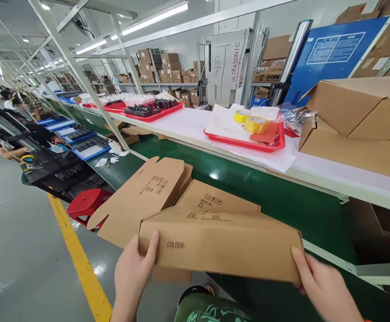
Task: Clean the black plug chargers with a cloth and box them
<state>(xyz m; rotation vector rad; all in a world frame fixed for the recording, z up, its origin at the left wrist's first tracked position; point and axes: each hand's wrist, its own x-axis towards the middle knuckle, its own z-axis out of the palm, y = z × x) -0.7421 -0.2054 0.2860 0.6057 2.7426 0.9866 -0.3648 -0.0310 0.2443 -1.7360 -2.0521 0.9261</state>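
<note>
Between both hands is a brown cardboard box (228, 246), folded into shape, with "COLOUR" printed on the long side facing me. My left hand (136, 264) grips its left end, thumb on the printed side. At the right end, my right hand (318, 273) has its thumb on the front and its fingers mostly hidden behind. Directly behind the box lies more cardboard with printed handling marks, a flat panel (211, 199). An unfolded carton sheet (148, 192) with cut flaps rests to the left, over the edge of the green conveyor belt (282, 197).
A white shelf (188, 129) runs above the belt, bearing a red tray (241, 142) with yellow tape rolls (257, 124) and a large carton (355, 147). Farther left are a red tray of black parts (151, 109), a red stool (87, 201) and a seated person (23, 120).
</note>
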